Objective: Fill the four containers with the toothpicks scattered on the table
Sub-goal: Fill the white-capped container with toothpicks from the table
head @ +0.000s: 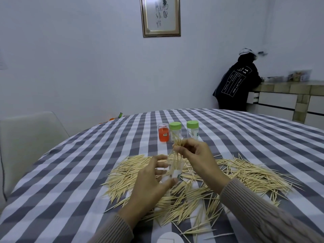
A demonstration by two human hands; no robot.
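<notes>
My left hand (150,179) grips a small clear container (172,172), held above the pile. My right hand (196,155) pinches a bundle of toothpicks (177,151) whose lower ends reach into that container's mouth. A wide heap of scattered toothpicks (245,174) covers the checked tablecloth (70,172) under and around both hands. Farther back stand three containers: one with orange contents and a clear lid (163,132), and two clear ones with green lids (175,131) (192,129).
A white round lid (170,238) lies at the near table edge. A pale chair (26,137) stands at the left. A person in a dark jacket (236,85) leans on a counter (289,95) at the back right.
</notes>
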